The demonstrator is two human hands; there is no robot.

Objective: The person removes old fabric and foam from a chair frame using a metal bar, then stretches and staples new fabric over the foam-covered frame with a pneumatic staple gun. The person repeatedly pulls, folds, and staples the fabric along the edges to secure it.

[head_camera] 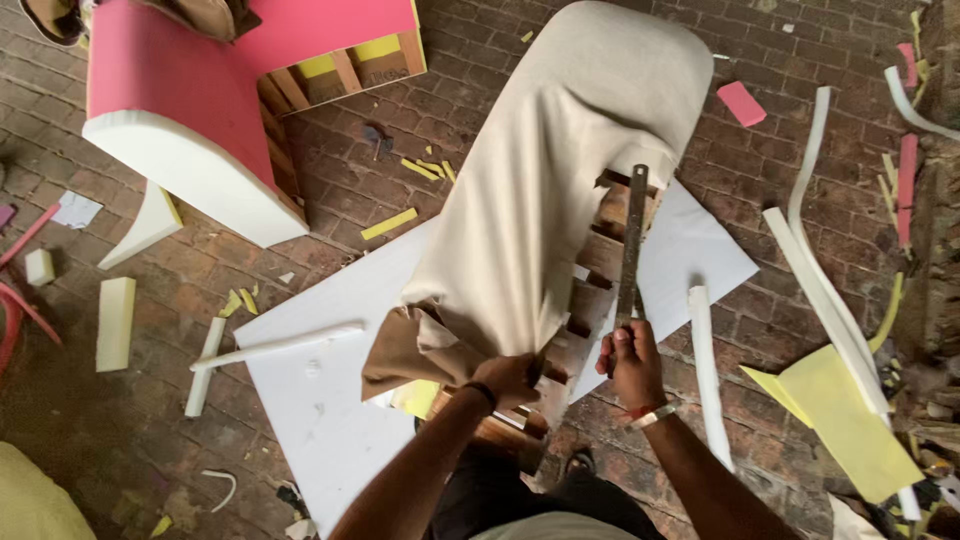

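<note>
Beige fabric [560, 190] is draping over a wooden chair frame [590, 300] running from centre frame up to the top, lying on a white foam sheet [320, 400]. Left hand [512, 378] is closing tight on the cloth's lower edge, looks like it's pulling it taut against the frame. Right hand [630, 362] is wrapping fully around a long metal strip [632, 240], holding it upright along the wood. Pink-topped foam cushion [170, 90] is sitting upper left, foam scraps [115, 322] littering the brick floor [330, 170].
</note>
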